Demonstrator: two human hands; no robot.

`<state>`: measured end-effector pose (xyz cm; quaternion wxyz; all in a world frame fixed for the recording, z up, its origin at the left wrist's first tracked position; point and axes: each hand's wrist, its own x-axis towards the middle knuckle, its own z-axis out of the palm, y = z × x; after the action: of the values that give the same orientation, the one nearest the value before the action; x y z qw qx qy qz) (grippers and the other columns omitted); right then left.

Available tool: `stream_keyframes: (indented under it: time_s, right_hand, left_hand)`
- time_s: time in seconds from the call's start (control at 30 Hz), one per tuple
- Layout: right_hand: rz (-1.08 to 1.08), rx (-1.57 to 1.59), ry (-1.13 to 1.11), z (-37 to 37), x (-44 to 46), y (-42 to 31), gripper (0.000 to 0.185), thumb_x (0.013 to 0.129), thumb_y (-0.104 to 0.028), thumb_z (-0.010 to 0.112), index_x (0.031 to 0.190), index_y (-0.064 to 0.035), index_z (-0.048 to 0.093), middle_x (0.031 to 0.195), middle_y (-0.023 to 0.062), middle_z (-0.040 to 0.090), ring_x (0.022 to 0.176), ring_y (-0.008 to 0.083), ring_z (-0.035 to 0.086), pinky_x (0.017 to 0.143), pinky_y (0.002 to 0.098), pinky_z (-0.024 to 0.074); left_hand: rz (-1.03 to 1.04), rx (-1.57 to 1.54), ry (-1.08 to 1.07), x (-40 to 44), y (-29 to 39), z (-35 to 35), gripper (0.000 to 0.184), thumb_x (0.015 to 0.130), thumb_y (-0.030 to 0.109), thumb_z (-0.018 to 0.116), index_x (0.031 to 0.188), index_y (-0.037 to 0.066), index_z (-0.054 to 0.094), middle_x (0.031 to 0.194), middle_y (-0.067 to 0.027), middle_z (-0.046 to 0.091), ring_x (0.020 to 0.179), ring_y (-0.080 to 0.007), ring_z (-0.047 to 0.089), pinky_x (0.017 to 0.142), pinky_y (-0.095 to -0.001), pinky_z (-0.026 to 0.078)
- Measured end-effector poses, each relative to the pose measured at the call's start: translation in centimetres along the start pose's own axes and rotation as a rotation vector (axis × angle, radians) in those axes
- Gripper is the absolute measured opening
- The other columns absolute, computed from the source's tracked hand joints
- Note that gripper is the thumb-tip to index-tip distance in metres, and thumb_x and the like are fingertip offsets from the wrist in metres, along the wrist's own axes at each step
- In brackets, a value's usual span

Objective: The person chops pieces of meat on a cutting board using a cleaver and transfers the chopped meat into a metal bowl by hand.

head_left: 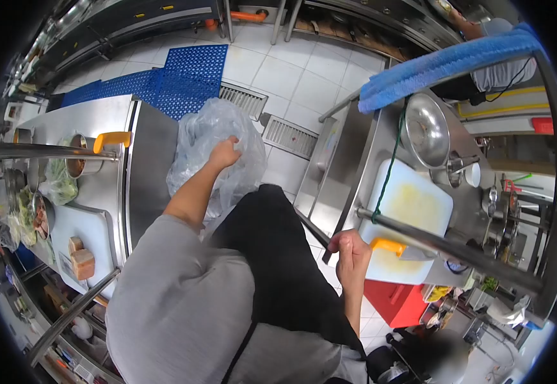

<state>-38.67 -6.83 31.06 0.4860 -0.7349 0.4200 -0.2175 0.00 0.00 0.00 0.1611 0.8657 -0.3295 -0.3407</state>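
My left hand (226, 153) is closed on the upper part of a large, crumpled clear plastic bag (195, 137). The bag bulges beside the end of the left steel counter; its contents cannot be made out. My right hand (352, 249) is curled closed at the front edge of the right counter, by the end of a dark strip (315, 230). Whatever its fingers grip is hidden. Close to that hand, a yellow-handled tool (387, 246) lies over a stained white cutting board (413, 198), partly behind a steel rail.
A steel colander (426, 130) and a blue towel (445, 61) are at the right counter. Bread (82, 264) lies on a board at left. Blue mats (192, 73) and drain grates (291, 136) cover parts of the floor. Another person's arm (467, 27) shows at top right.
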Motion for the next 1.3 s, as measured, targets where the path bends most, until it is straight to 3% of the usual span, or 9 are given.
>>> stream_keyframes:
  time_s: [0.07,0.17,0.27,0.33,0.63,0.93,1.13,1.2,1.3]
  right_hand:
    - [-0.012,0.110,0.016,0.9,1.9,-0.1,0.041,0.106,-0.031,0.052,0.081,-0.0012,0.065,0.067,0.0056,0.064,0.058,0.0131,0.058,0.054,0.0280,0.0446]
    - [0.074,0.053,-0.023,-0.1,6.2,-0.9,0.054,0.107,-0.043,0.048,0.083,0.0026,0.064,0.070,0.0076,0.061,0.063,0.0140,0.059,0.060,0.0286,0.0465]
    - [0.030,0.203,0.012,0.8,11.3,-1.5,0.054,0.107,-0.043,0.047,0.081,0.0018,0.063,0.071,0.0070,0.061,0.064,0.0139,0.058,0.061,0.0281,0.0447]
    - [0.043,0.239,0.008,1.5,15.7,-2.3,0.057,0.107,-0.046,0.046,0.080,0.0014,0.062,0.071,0.0079,0.062,0.064,0.0141,0.058,0.061,0.0279,0.0435]
    - [0.218,0.240,-0.226,8.4,40.5,-4.9,0.046,0.108,-0.038,0.049,0.083,-0.0030,0.065,0.066,0.0020,0.062,0.058,0.0096,0.056,0.055,0.0256,0.0445]
    - [-0.109,0.024,-0.648,22.0,60.1,-13.5,0.041,0.105,-0.034,0.056,0.081,-0.0018,0.066,0.055,-0.0071,0.041,0.052,0.0039,0.036,0.049,0.0257,0.0294]
    - [-0.119,-0.267,-0.834,29.0,69.7,-15.6,0.048,0.098,-0.042,0.065,0.071,-0.0022,0.064,0.054,0.0036,0.057,0.053,0.0102,0.054,0.053,0.0309,0.0428]
    - [-0.129,-0.288,-0.862,31.6,72.9,-15.6,0.049,0.096,-0.043,0.067,0.070,-0.0022,0.063,0.053,0.0049,0.057,0.053,0.0121,0.056,0.053,0.0320,0.0440]
    - [-0.259,-0.350,-0.944,37.6,78.8,-17.5,0.046,0.094,-0.040,0.070,0.071,-0.0018,0.064,0.054,0.0057,0.058,0.051,0.0132,0.056,0.052,0.0321,0.0445]
  left_hand:
    - [0.011,-0.011,0.216,0.3,-1.2,-2.3,0.055,0.077,0.028,0.073,0.128,0.007,0.064,0.117,-0.0236,0.070,0.120,-0.0416,0.062,0.107,-0.0471,0.046]
    - [0.143,0.021,0.035,2.1,-4.0,-1.5,0.045,0.082,0.027,0.072,0.122,0.007,0.066,0.103,-0.0188,0.075,0.094,-0.0335,0.073,0.083,-0.0420,0.057]
    - [-0.335,-0.793,-0.425,5.0,-0.6,-7.8,0.038,0.089,0.031,0.069,0.118,0.007,0.067,0.093,-0.0145,0.076,0.068,-0.0198,0.071,0.057,-0.0305,0.054]
    - [-0.320,-1.040,-0.515,9.6,-1.3,-10.1,0.036,0.094,0.037,0.064,0.116,0.008,0.067,0.088,-0.0117,0.076,0.056,-0.0096,0.064,0.044,-0.0221,0.043]
    - [-0.252,-0.757,0.000,26.2,-3.2,-15.5,0.024,0.085,0.027,0.074,0.096,0.006,0.073,0.076,-0.0059,0.069,0.060,-0.0146,0.064,0.051,-0.0311,0.052]
    - [-0.525,-1.162,0.362,24.4,-9.4,-20.4,0.020,0.084,0.022,0.070,0.088,0.003,0.073,0.072,-0.0060,0.067,0.058,-0.0150,0.062,0.050,-0.0316,0.049]
    - [-0.670,-1.318,0.612,24.3,-14.9,-19.3,0.018,0.089,0.022,0.067,0.085,0.005,0.071,0.069,-0.0049,0.066,0.058,-0.0145,0.061,0.052,-0.0313,0.048]
    - [-0.795,-1.255,0.651,24.6,-18.1,-16.0,0.024,0.089,0.026,0.066,0.086,0.004,0.073,0.072,-0.0084,0.069,0.059,-0.0171,0.065,0.053,-0.0350,0.051]
    - [-0.799,-0.592,0.451,22.4,-21.1,-13.6,0.031,0.085,0.032,0.068,0.089,0.002,0.075,0.084,-0.0160,0.074,0.075,-0.0252,0.072,0.069,-0.0429,0.056]
